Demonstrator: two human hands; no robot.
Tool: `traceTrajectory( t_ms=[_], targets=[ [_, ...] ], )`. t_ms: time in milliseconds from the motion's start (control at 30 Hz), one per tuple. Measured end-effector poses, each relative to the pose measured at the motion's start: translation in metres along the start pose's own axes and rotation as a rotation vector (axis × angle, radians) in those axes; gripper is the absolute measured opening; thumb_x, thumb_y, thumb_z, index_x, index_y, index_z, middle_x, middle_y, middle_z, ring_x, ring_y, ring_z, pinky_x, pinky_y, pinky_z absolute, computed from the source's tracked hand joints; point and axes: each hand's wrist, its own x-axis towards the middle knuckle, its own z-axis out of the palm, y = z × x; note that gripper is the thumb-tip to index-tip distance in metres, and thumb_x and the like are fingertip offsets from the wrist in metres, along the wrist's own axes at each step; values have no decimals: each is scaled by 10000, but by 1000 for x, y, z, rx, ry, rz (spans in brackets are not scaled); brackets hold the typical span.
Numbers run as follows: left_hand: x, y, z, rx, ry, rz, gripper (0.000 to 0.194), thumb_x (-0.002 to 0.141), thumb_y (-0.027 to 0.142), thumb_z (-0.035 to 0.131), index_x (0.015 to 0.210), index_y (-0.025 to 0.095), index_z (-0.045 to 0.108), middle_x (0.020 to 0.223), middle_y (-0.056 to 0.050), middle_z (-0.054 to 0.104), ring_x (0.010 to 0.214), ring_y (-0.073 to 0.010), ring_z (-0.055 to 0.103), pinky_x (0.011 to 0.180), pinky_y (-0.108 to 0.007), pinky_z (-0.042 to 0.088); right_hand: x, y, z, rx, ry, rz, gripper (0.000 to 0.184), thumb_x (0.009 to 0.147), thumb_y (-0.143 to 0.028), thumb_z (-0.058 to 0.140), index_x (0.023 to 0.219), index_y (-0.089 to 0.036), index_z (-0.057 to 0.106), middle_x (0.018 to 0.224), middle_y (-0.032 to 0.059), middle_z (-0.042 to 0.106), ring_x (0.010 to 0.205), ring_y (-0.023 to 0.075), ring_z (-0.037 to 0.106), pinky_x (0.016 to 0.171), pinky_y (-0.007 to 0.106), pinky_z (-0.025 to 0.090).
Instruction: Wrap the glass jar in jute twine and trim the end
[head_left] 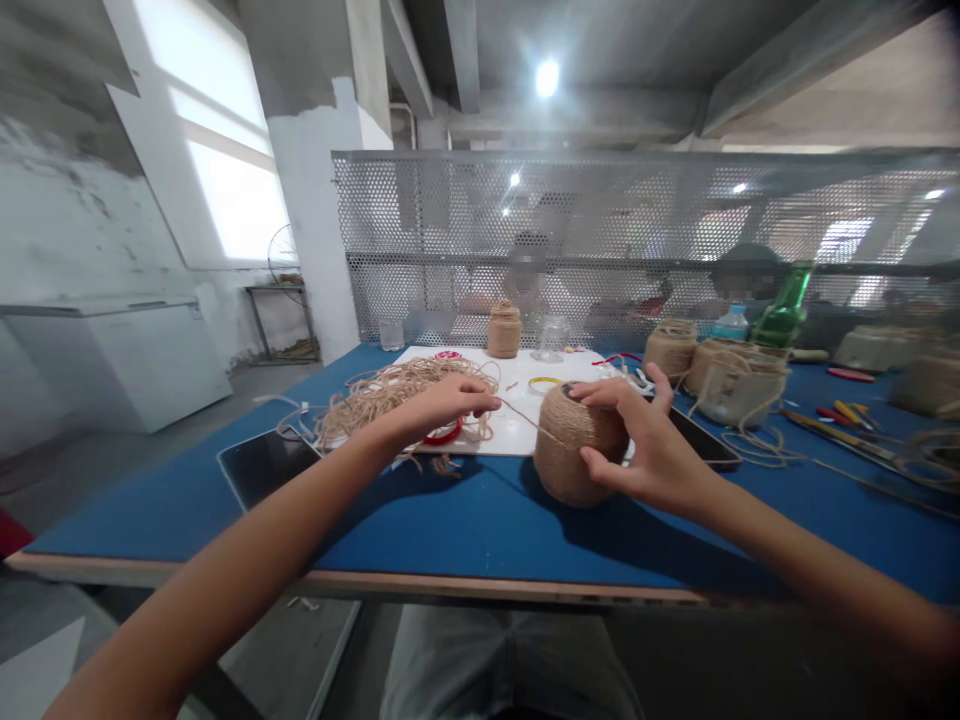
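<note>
My left hand pinches a strand of jute twine, which runs taut to a twine-covered round spool or jar. My right hand grips that round thing from its right side, thumb low and fingers over its top. It sits on the blue table near the front edge, tilted slightly. Behind my left hand lies a loose tangle of twine, with a red ring partly hidden under the hand.
A white board carries a twine-wrapped jar, a clear glass jar and a yellow ring. Dark flat panels lie left and right. More wrapped jars, a green bottle and tools stand right. A perforated metal screen rises behind.
</note>
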Motion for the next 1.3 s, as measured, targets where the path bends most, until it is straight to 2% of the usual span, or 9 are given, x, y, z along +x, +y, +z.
traceTrajectory(
  t_ms=[100,200,300,400,533,733,933,1167,1300],
  targets=[
    [-4,2,-5,-73,-33,-66,237,751,322,505,608,134,512,635,11,486,628,-111,438,622,-243,349,-1,5,-2,37,-32,-20,353,694,-253,574,981,-246,368,1077,52,577,1058,237,537,1016,591,-12],
    [-6,4,-9,-139,-130,-140,263,746,365,523,619,135,527,657,7,500,625,-106,452,596,-231,356,-2,9,-2,61,-40,-30,372,690,-247,573,997,-248,364,1092,57,570,1072,236,528,1013,594,-9],
    [-6,2,-11,-95,-157,-200,333,725,436,557,578,142,510,580,23,462,555,-95,424,539,-222,339,-1,9,-3,61,-41,-37,372,689,-247,568,1000,-250,363,1090,60,569,1069,239,529,1008,601,-5],
    [-4,0,-10,-62,-107,-132,355,722,416,574,525,147,453,507,44,383,503,-80,370,501,-215,300,1,5,-5,21,-41,-45,357,685,-248,561,984,-248,366,1070,54,571,1049,238,538,1012,596,-1],
    [-4,2,-7,-108,-65,-64,347,760,396,534,542,141,447,531,42,391,493,-67,339,488,-209,280,4,-5,-6,-67,1,-48,372,663,-236,543,997,-236,380,990,40,585,957,238,573,1022,586,-11],
    [-5,6,-6,-89,-49,-92,345,747,400,551,533,143,465,512,39,403,486,-72,350,478,-208,286,6,-17,-4,-133,37,-45,437,650,-190,517,1076,-221,421,1035,67,582,978,261,557,1039,561,56],
    [-3,4,-4,-34,-53,-105,339,741,405,559,537,142,495,494,33,413,471,-73,353,453,-201,276,6,-19,0,-169,73,-40,343,683,-259,540,1002,-206,427,1000,83,593,953,258,570,1036,577,68],
    [-1,-2,-4,-4,-71,-92,356,733,441,558,552,137,521,496,31,430,468,-74,356,458,-205,268,10,-28,5,-208,116,-14,308,658,-197,518,944,-199,405,937,84,588,892,262,576,1022,560,177],
    [0,-4,-4,39,-73,-67,384,731,467,551,535,140,502,490,35,422,465,-75,352,470,-214,259,10,-30,5,-213,108,-1,311,648,-171,509,935,-204,394,921,71,581,868,248,577,1036,533,185]
  ],
)
